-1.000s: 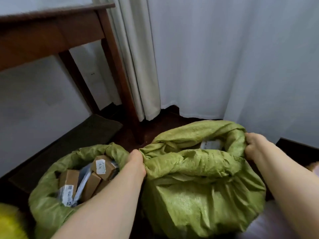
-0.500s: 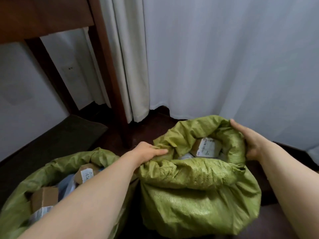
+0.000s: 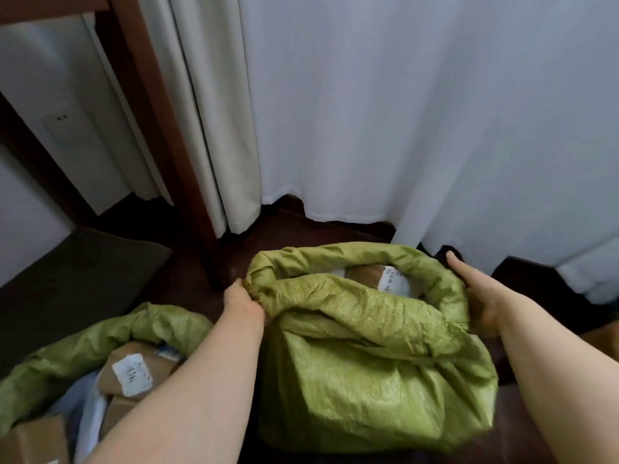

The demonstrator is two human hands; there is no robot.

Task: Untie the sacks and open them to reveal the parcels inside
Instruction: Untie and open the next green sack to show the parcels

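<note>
Widening the green sack [image 3: 368, 373] on the floor [image 3: 338, 231] is judged in hand: its rim is pinched by the left hand [image 3: 243, 304], pressed by the flat right hand [image 3: 479, 298], and must be rolled below the parcel [image 3: 366, 274].

Home room — curtains [image 3: 368, 112], wooden table leg [image 3: 160, 128]

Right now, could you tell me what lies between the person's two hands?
In the head view, the rolled-down mouth of the green sack spans from left hand to right hand, with a labelled brown parcel inside.
</note>
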